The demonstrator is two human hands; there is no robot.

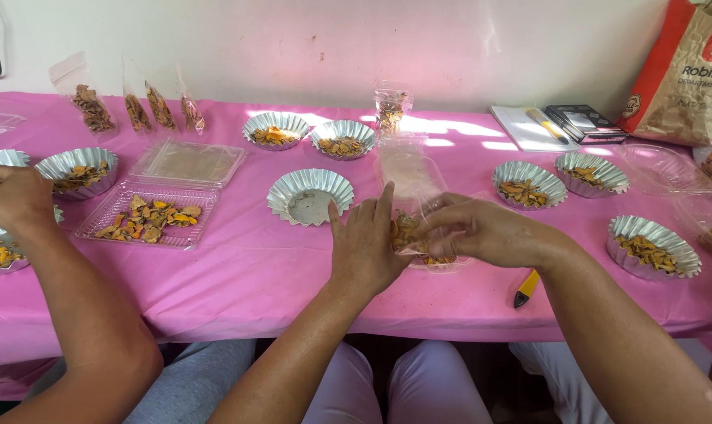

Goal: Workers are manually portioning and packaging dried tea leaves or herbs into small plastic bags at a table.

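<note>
A bright pink tablecloth [238,275] fills the middle of the frame. Silver fluted foil cups [310,195] sit at centre, holding orange-brown dried pieces [146,217]. At upper right stands a brown and red paper bag [686,78]; at lower right lies a yellow and black marker [526,287].

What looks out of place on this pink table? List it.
A yellow-and-black marker lies at the very front edge of the pink table, its tip at the edge. One foil cup holds only crumbs, unlike its filled neighbours. The left hand and right hand hold a clear bag of dried pieces.
</note>
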